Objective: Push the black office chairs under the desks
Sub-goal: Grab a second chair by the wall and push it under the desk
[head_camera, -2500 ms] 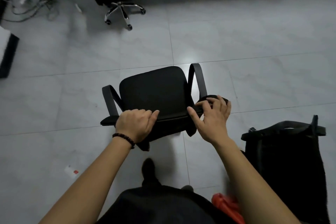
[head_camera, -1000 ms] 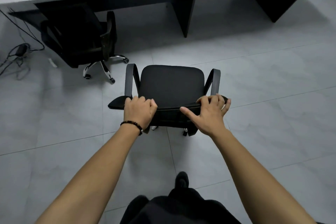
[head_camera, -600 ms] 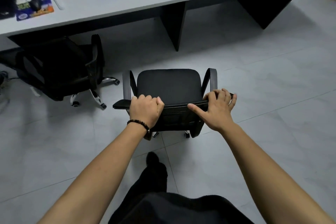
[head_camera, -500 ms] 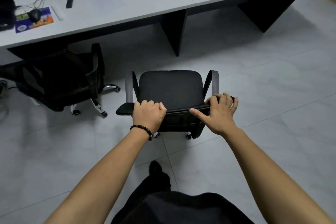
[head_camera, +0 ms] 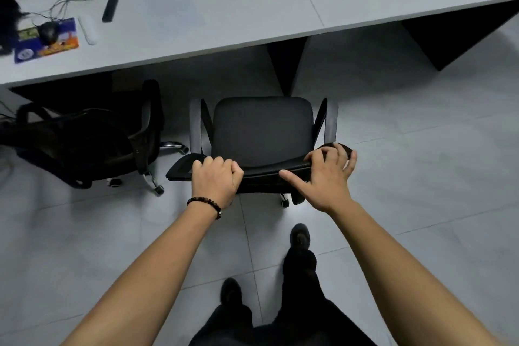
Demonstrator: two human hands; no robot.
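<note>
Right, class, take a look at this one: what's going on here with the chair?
A person stands behind a black chair, gripping the top of its backrest with the left hand and the right hand. The chair faces the desk, but its seat is not yet under it, and it lines up with the desk's dark support panel. A second chair stands on the left at the desk's edge.

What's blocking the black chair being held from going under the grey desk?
A black support panel of the grey desk stands straight ahead of the black padded office chair, near its seat front. A second black office chair occupies the left bay. The bay right of the panel looks open.
</note>
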